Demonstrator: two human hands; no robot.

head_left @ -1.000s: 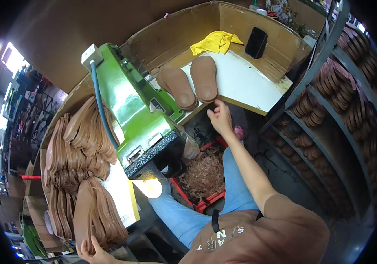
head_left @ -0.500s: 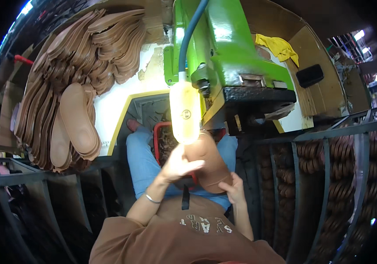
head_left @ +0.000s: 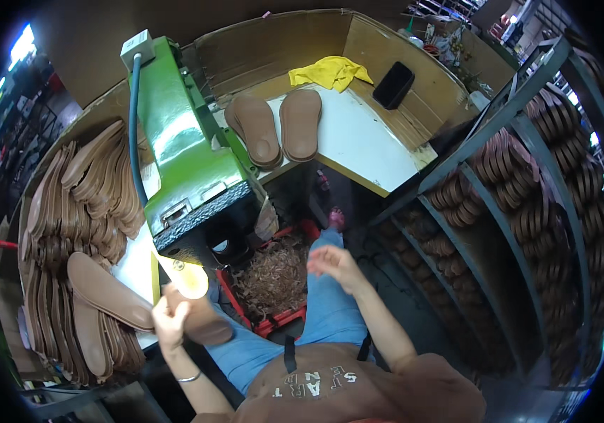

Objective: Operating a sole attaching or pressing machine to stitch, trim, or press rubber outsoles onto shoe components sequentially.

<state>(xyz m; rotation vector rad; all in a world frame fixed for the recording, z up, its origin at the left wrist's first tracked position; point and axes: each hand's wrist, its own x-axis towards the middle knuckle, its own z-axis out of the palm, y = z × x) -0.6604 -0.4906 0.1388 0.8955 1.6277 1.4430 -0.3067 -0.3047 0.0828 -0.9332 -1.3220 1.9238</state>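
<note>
From my remote view, the left hand [head_left: 168, 321] pinches a blurred, rounded brown sole [head_left: 207, 326] while the right hand [head_left: 337, 268] hangs, fingers loosely spread, over blue jeans [head_left: 336, 311].

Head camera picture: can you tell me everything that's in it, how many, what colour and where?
Machine: one, green and black, left of centre
Hose: one, blue, along the machine's left
Glowing part: one, yellow, below the machine
Soles in the pile: many, brown, left
Soles on the tabletop: at least two, brown, right of the machine
Blurred sole: one, brown, beside the left hand
Tabletop: white, behind the right hand
Cloth: one, yellow, top centre
Slab: one, black, right of the cloth
Shavings: uncountable, brown, between the legs
Rack: grey, right, bearing brown soles
Jeans: blue, lower centre
Hands: two, bare; left by the blurred sole, right empty
</note>
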